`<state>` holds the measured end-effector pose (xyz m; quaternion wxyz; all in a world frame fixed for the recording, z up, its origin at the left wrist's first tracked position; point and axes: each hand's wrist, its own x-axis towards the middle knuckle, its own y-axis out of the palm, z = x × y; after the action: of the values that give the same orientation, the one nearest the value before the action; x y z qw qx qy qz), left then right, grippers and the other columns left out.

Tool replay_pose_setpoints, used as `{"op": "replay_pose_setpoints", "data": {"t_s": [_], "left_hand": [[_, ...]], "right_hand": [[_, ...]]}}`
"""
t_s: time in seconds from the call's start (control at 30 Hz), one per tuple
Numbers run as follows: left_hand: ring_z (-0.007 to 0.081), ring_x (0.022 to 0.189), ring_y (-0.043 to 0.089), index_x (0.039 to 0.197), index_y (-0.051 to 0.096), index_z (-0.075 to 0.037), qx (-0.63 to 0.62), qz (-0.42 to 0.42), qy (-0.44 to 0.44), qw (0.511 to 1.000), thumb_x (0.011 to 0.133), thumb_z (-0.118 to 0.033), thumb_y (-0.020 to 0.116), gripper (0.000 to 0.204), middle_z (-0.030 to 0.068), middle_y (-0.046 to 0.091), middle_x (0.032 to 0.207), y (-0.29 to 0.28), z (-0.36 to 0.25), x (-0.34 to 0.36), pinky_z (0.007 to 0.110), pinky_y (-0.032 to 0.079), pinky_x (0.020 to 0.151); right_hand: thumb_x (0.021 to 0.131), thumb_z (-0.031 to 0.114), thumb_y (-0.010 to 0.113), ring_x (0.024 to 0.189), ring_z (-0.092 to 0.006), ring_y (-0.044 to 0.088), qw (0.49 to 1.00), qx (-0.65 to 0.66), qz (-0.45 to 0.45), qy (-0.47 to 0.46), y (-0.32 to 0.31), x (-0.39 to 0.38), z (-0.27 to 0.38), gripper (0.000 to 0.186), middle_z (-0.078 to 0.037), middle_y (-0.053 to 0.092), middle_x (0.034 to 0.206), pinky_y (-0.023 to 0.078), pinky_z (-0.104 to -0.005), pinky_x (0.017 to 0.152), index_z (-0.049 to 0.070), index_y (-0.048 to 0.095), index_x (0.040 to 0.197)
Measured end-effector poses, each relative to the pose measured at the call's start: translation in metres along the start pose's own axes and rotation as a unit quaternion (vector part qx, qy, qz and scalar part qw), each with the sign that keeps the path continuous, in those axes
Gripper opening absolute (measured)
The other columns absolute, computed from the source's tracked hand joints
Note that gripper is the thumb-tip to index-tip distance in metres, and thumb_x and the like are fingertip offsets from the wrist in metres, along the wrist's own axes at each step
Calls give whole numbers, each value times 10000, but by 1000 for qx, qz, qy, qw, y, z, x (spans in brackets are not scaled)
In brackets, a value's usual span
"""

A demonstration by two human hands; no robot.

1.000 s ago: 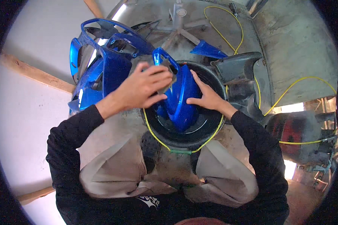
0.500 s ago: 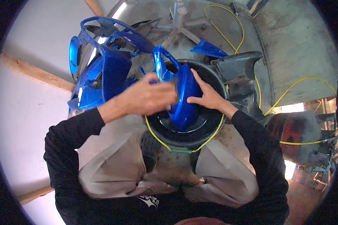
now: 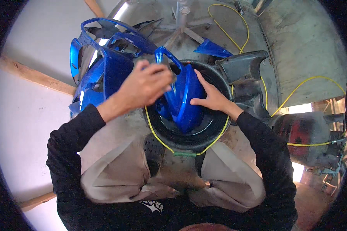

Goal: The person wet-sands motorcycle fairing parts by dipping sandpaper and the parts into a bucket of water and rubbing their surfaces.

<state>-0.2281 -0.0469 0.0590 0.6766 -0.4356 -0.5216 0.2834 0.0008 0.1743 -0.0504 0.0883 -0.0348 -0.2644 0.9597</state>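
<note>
A glossy blue plastic fairing panel (image 3: 191, 111) with a looped upper end leans tilted in a black tub (image 3: 181, 144) that has some water at the bottom. My right hand (image 3: 216, 98) steadies the panel from its right side, thumb and fingers spread along it. Over the panel's upper left part is my left hand (image 3: 148, 82), its fingers bent around a thin dark grey pad (image 3: 172, 73), mostly hidden and blurred. A yellow cord handle with a green grip (image 3: 185, 154) hangs over the tub's near rim, between my knees.
Several larger blue fairings (image 3: 119, 73) stand to the left. A blue triangular piece (image 3: 212, 49) lies beyond the tub, near a grey stand base (image 3: 183, 29). Black plastic parts (image 3: 245, 67) crowd the right side. A yellow hose (image 3: 297, 90) loops across the floor; a compressor-like tank (image 3: 304, 133) sits far right.
My left hand has moved left and up along the panel, uncovering more of its middle. My right hand stays in place on the panel.
</note>
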Motion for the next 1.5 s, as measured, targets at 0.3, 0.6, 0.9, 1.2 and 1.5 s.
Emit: {"op": "replay_pose_setpoints", "data": {"t_s": [0.3,0.6,0.9,1.2,1.5], "left_hand": [[208,1314,612,1262,700,-156,-21,55,-5,998,942,-264,761,343,4,713,1271,-1,5,1,503,424,995],[204,1271,633,1242,713,-154,25,25,-8,999,947,-264,761,319,18,735,1244,-4,6,6,514,423,993],[200,1179,634,1106,669,-132,-52,33,68,996,979,-277,704,195,18,668,1118,0,0,5,449,441,964],[216,1283,650,1226,708,-147,-70,96,64,991,952,-258,762,301,25,707,1306,-3,8,5,506,450,994],[205,1332,638,1277,714,-134,-96,95,84,987,959,-254,767,344,48,715,1335,7,-6,3,535,420,1064]], "right_hand": [[854,520,869,1614,-386,295,1000,6,-1,-1,-1,0,5,1297,-289,240,1750,245,-443,1310,70,31,1736],[845,464,894,1600,-387,329,1000,-4,-4,13,-3,-4,0,1296,-297,270,1737,256,-444,1305,75,39,1737],[846,487,891,1598,-388,332,1000,7,-2,8,-3,-3,1,1298,-291,273,1738,257,-446,1304,83,40,1739],[850,473,890,1603,-378,321,1000,-5,-2,6,-3,-3,1,1292,-287,279,1737,254,-440,1306,81,39,1739],[857,454,889,1597,-385,331,999,-26,-21,-3,-2,-8,-4,1285,-285,278,1738,257,-443,1305,89,30,1740]]}}
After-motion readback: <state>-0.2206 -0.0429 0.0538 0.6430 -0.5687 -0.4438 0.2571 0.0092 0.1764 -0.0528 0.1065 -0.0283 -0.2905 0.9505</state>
